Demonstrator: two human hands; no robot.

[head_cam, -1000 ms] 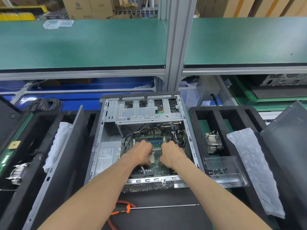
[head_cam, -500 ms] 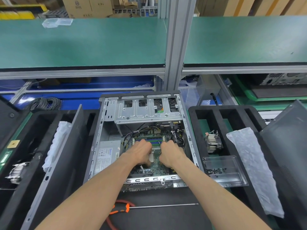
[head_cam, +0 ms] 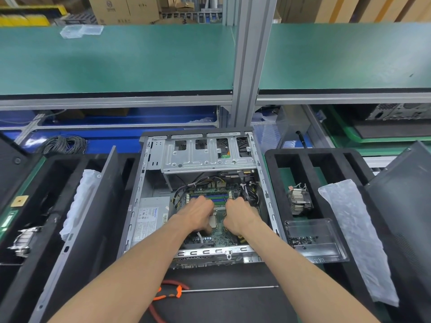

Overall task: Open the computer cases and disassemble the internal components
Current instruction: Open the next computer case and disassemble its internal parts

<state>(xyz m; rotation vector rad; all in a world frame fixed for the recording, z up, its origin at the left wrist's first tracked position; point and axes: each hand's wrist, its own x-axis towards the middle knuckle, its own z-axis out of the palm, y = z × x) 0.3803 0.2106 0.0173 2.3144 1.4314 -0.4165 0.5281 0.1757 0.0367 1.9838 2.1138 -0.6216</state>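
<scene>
Computer case (head_cam: 149,183), a grey sheet-metal tower, lies on its side near the middle of the dark surface with its open flank up and its long axis running from the near edge toward the far edge. Inside it the green motherboard (head_cam: 221,234) lies flat, with the boxy grey power supply (head_cam: 151,213) along the left wall and a perforated, bright steel drive cage (head_cam: 205,155) spanning the far end. Both hands reach straight down into the case: the left hand (head_cam: 198,213) and the right hand (head_cam: 238,213) sit just beside each other over the board, either side of the pale square processor (head_cam: 213,221), with the blue memory slots (head_cam: 217,197) just beyond their knuckles. Each grip has its fingers curled downward toward the board, but what the fingertips close on is hidden under the hands, so I cannot tell what either holds. Neither hand is clearly nearer; the part being worked appears to lie directly beneath and between them, so any lift would probably go straight up, clear of the black cable bundles (head_cam: 251,192) at the right wall. An orange-handled screwdriver (head_cam: 217,290) with a long thin shaft lies crosswise at the near edge, untouched. A finned metal heatsink (head_cam: 299,200) rests in the black foam tray (head_cam: 303,159) to the right.
</scene>
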